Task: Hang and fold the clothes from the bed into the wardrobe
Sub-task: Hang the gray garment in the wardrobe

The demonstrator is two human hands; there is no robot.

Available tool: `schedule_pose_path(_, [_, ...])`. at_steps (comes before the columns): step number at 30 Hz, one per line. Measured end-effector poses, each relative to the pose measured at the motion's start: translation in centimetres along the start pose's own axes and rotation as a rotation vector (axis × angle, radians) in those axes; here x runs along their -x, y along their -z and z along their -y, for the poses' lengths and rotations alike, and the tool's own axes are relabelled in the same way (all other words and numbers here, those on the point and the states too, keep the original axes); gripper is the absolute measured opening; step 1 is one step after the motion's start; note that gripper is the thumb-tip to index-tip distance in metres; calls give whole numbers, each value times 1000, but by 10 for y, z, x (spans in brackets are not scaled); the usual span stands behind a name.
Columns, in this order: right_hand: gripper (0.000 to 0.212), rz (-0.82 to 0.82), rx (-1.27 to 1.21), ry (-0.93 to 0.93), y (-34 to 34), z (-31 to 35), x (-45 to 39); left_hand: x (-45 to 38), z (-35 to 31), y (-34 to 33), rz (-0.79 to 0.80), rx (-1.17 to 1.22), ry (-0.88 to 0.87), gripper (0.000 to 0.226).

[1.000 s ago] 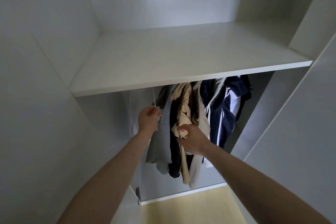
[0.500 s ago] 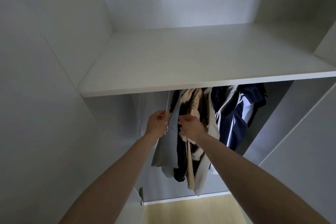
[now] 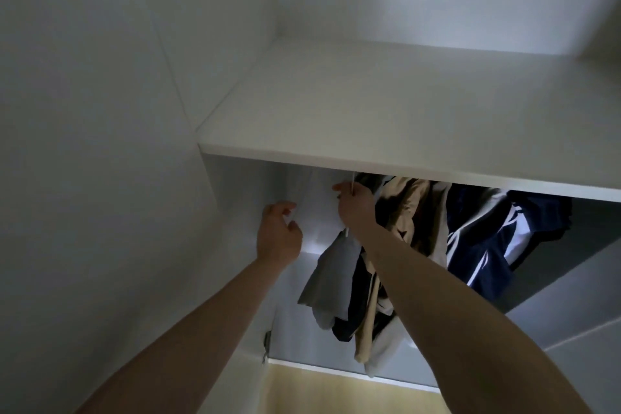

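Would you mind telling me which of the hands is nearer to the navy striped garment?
Right. The right hand is up among the hanging clothes, a few garments left of the navy striped garment. The left hand is farther left, by the wardrobe's side wall.

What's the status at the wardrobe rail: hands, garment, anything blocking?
Right hand grip on white hanger of grey garment, up under shelf. Left hand fingers loosely curled, holding nothing. Beige and navy clothes crowd the right side.

White shelf (image 3: 403, 104), grey shirt (image 3: 331, 274), beige garment (image 3: 408, 208), seemingly navy white-striped jacket (image 3: 484, 245)
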State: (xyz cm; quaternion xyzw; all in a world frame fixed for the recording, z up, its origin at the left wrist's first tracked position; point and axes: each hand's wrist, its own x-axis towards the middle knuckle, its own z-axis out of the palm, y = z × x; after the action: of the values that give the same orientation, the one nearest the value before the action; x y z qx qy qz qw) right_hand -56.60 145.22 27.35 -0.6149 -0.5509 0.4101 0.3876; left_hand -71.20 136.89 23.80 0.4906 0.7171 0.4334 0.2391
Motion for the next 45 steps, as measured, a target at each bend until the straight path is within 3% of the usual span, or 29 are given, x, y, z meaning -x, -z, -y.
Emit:
schedule_pose_path(5, [41, -47, 13, 118, 3, -1, 0, -17, 16, 4, 137, -179, 71, 51])
schedule_pose_path(9, [39, -46, 34, 168, 13, -7, -10, -24, 26, -2, 177, -194, 93, 37])
schedule_pose_path(15, [42, -21, 47, 193, 14, -9, -22, -32, 33, -7, 116, -174, 88, 22])
schedule_pose_path(20, [47, 26, 66, 210, 1, -23, -17, -33, 34, -13, 188, -107, 119, 22])
schedule_pose_path(26, [50, -11, 15, 237, -19, -31, -18, -33, 45, -33, 149, 32, 113, 21])
schedule_pose_path(30, [49, 65, -42, 168, -26, -34, -16, -33, 51, -44, 164, 132, 65, 6])
schedule_pose_path(35, [40, 110, -191, 78, -28, -43, -6, -31, 60, -52, 120, 180, 9, 10])
schedule_pose_path(42, [33, -25, -264, 95, -26, -61, 15, -13, 73, -56, 12, 310, -10, 18])
schedule_pose_path(45, [30, -60, -284, 73, -17, -53, 26, 4, 79, -46, 64, 316, 26, 17])
